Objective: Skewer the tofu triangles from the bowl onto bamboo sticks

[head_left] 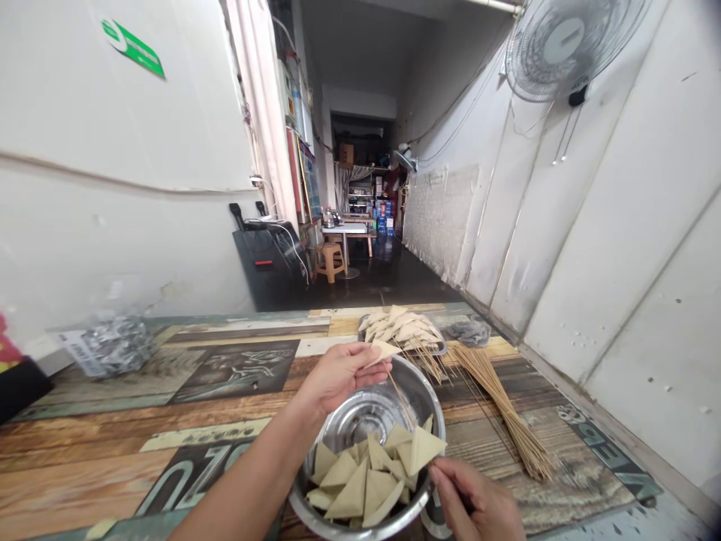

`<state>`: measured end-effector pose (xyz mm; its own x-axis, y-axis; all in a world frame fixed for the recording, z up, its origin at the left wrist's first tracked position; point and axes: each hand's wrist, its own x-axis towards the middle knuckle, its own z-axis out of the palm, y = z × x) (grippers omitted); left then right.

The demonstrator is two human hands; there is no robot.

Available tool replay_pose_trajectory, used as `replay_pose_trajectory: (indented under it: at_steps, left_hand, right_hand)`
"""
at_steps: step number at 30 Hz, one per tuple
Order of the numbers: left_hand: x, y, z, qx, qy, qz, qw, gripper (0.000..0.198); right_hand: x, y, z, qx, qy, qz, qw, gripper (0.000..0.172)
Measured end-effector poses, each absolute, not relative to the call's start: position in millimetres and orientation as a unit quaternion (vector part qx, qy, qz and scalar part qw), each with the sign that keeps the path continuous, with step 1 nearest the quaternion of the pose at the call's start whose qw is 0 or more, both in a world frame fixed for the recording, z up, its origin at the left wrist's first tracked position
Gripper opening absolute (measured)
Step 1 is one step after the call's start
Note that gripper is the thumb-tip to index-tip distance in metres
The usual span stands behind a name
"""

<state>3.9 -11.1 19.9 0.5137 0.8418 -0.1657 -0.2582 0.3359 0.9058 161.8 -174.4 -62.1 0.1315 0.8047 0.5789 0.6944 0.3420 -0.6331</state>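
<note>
My left hand point(343, 372) pinches a pale beige triangle point(384, 352), which looks like tofu, above the far rim of a steel bowl point(360, 412). A thin bamboo skewer point(399, 392) slants between that piece and a second triangle point(426, 449) by the near right rim. My right hand point(476, 500) is closed at this second triangle, apparently gripping the skewer's lower end, which the fingers mostly hide. Several loose triangles point(352, 492) are heaped in the bowl's near half.
Behind the bowl, a tray point(443, 349) carries skewered triangles point(402, 327). A bundle of bare skewers point(507, 413) lies to the right, near a crumpled grey plastic bag point(470, 332). At the left stands a clear bag of small wrapped items point(116, 344). A wall point(613, 300) borders the table's right side.
</note>
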Motion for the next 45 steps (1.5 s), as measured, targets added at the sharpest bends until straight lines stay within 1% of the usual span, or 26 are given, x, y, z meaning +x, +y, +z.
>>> replay_pose_trajectory:
  at_steps: [5, 11, 15, 18, 24, 27, 37, 45]
  left_hand:
    - [6, -15, 25, 0.414, 0.331, 0.39, 0.753, 0.015]
    - [7, -16, 30, 0.401, 0.349, 0.412, 0.741, 0.015]
    - [7, -17, 30, 0.391, 0.344, 0.413, 0.747, 0.014]
    - [7, -18, 29, 0.391, 0.337, 0.411, 0.751, 0.014]
    - [8, -19, 28, 0.392, 0.331, 0.409, 0.755, 0.014]
    - [9, -20, 28, 0.391, 0.333, 0.406, 0.756, 0.013]
    - [11, -26, 25, 0.422, 0.32, 0.371, 0.763, 0.017]
    - [12, -33, 24, 0.444, 0.326, 0.362, 0.752, 0.014]
  right_hand:
    - [161, -169, -63, -0.554, -0.667, 0.04, 0.498, 0.022]
    - [161, -166, -66, -0.543, -0.693, 0.007, 0.474, 0.018]
    - [157, -164, -69, -0.558, -0.676, -0.016, 0.48, 0.025]
    - [154, -163, -71, -0.569, -0.673, -0.053, 0.469, 0.032]
    - [149, -160, -71, -0.574, -0.67, -0.091, 0.462, 0.034]
    - [148, -159, -70, -0.572, -0.674, -0.089, 0.46, 0.032]
    - [155, -151, -62, -0.534, -0.7, -0.096, 0.464, 0.017]
    - [146, -140, -42, -0.566, -0.682, -0.086, 0.454, 0.022]
